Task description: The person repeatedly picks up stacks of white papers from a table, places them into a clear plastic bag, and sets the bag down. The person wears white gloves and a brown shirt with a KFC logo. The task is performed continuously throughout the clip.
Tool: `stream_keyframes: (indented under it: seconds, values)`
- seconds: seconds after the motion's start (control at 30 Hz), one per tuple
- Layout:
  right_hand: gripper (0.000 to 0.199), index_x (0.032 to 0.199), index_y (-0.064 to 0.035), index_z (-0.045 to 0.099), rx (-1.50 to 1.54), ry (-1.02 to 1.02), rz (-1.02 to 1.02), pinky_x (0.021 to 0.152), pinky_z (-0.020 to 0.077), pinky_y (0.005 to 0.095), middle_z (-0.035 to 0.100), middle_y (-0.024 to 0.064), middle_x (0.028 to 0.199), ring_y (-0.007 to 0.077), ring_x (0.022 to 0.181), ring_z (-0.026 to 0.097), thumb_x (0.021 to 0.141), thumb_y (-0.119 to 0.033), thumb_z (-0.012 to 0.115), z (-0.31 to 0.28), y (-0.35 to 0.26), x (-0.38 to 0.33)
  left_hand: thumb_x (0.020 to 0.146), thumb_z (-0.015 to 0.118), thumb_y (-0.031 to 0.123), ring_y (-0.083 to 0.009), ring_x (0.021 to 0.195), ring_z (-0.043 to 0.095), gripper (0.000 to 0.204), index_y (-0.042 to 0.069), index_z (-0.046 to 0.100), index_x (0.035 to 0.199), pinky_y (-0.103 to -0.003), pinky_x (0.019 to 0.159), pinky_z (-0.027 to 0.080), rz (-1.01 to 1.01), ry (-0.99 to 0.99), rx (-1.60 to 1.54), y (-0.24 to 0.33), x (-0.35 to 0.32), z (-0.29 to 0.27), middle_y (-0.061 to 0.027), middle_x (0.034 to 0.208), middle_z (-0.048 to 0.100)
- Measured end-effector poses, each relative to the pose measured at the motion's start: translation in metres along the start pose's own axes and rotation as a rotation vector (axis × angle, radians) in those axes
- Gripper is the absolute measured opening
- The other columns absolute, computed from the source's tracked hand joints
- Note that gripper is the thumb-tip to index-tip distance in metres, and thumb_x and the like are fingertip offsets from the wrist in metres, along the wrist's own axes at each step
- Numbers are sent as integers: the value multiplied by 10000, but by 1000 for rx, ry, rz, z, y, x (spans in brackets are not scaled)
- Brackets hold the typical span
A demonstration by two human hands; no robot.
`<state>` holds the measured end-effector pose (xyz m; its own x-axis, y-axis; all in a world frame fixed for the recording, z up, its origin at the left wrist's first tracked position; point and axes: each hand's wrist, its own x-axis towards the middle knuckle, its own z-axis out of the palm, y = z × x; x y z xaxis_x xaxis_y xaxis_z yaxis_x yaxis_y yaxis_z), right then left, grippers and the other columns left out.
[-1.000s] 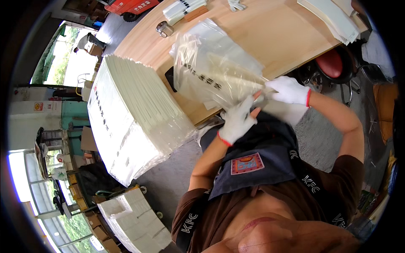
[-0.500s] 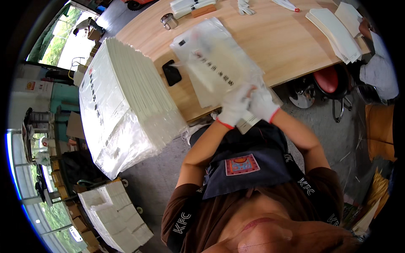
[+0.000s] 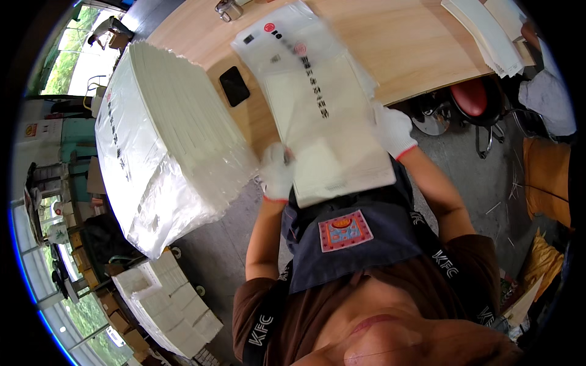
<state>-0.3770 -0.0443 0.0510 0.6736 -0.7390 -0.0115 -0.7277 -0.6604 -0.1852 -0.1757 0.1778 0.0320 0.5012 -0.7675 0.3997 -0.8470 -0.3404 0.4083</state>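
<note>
Tall bag stack (image 3: 165, 140) walls the left — bare tabletop (image 3: 403, 43) lies open ahead.

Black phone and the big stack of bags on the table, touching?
Apart. The head view shows a strip of bare table between the phone and the stack.

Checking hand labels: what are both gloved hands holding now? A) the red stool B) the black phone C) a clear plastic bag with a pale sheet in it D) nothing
C: the left hand and right hand each grip an edge of the clear plastic bag; the black phone lies untouched on the wooden table.
</note>
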Motion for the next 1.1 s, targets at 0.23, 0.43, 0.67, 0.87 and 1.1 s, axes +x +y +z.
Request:
stream_keyframes:
  seconds: [0.23, 0.43, 0.67, 0.87, 1.1]
  values:
    - [200, 857, -61, 514, 29, -274, -69, 511, 486, 488, 623, 150, 675, 331, 609, 638, 839, -253, 461, -23, 18, -129, 599, 718, 66, -238, 604, 579, 227, 117, 533, 720, -349, 501, 460, 121, -231, -225, 50, -76, -70, -49, 754, 570]
    - [181, 799, -66, 528, 166, -214, -175, 482, 473, 470, 586, 150, 587, 327, 532, 607, 861, -218, 451, -11, 24, -154, 684, 667, 82, -269, 618, 578, 164, 107, 527, 765, -361, 497, 459, 181, -167, -249, 48, -91, -58, -79, 800, 576]
    - [281, 717, -60, 567, 38, -332, -209, 548, 471, 471, 588, 191, 638, 370, 594, 588, 861, -249, 419, 4, 41, -117, 637, 572, -60, -273, 668, 553, 221, 59, 511, 814, -337, 581, 464, 105, -346, -250, 22, -86, -24, -115, 818, 516]
    - [346, 1039, -100, 625, 647, 3, 201, 733, 493, 392, 658, 159, 899, 300, 844, 637, 917, -366, 440, 30, 70, -59, 859, 634, 273, -137, 663, 550, 344, -1, 581, 1060, -295, 673, 473, -757, -73, -677, -9, -77, 32, -83, 857, 581]
    - [494, 1379, -11, 351, 1880, -519, -12, 946, 419, 294, 504, 75, 1288, 150, 1126, 506, 973, -270, 458, 105, -14, -36, 797, 647, 212, -297, 663, 530, 218, 35, 523, 769, -362, 587, 447, -50, -247, -346, 81, 42, -92, -124, 715, 527]
